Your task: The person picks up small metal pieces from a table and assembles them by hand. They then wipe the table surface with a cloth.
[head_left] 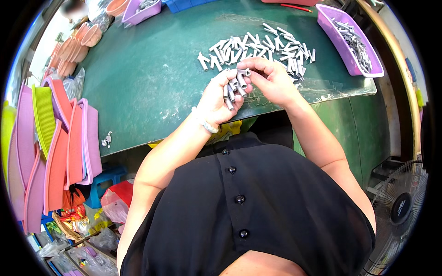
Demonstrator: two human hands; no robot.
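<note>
Left hand (216, 94): turned up, over the near edge of the tabletop (152, 73); grip curled around a cluster of grey tubes (231, 90), short, several of them pointing down toward the wearer. Pale bracelet (208, 126) at the wrist.

Right hand (272, 83): just beside the left, back of the hand upward; grip with thumb and forefinger brought together on a single grey tube (244, 72) at the top of the cluster. The exact contact is small and partly covered by the fingers, so how firmly it is pinched cannot be told.

Loose heap of grey tubes (254, 45): on the tabletop, beyond the hands and to their right; many pieces, lying at mixed angles, some with flared or forked ends.

Purple basket (341, 51): at the right end of the tabletop, part filled with similar grey pieces.

Far edge: red pen (296, 8); blue tray (188, 4), cut by the frame; second purple basket (133, 16), holding grey pieces.

Left side: salmon bowls (71, 49), grouped; stacked baskets (56, 168) in purple, salmon and lime, on their sides; small pale scraps (107, 139) at the tabletop corner.

Below, right: standing fan (399, 207), dark hub, wire guard.
</note>
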